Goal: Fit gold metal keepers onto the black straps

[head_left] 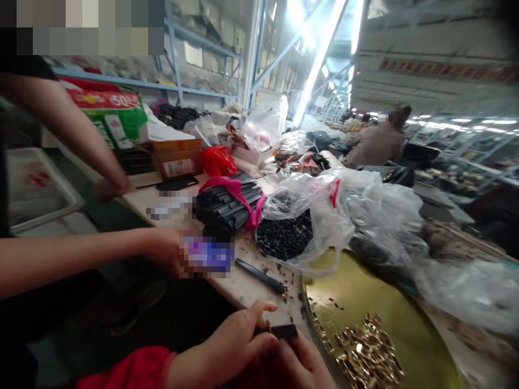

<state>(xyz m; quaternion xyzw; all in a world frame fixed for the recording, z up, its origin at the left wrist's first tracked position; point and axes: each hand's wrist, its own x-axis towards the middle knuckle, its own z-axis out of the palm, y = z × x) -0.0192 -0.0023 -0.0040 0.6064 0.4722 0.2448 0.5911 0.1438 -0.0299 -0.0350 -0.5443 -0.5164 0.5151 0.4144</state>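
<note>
My left hand (pixel 239 343), with a red sleeve behind it, is closed at the bottom centre, its thumb and finger pinching one end of a short dark strip (pixel 284 331). The fingers of my right hand (pixel 302 362) are wrapped round the strip's other side from below. Just above them on the table lies a black strap (pixel 261 275) with a gold-coloured end. To the right, a round gold tray (pixel 365 286) holds a pile of small gold metal pieces (pixel 368 351). An open plastic bag of small black pieces (pixel 284 235) stands behind the strap.
Another person's hand (pixel 174 251) holds a phone at the left, and a second bare arm (pixel 81 129) reaches in above it. Black strips (pixel 231 202) tied with pink lie behind, beside a cardboard box (pixel 176 156), a red bag (pixel 219 161) and clear plastic bags (pixel 377 205).
</note>
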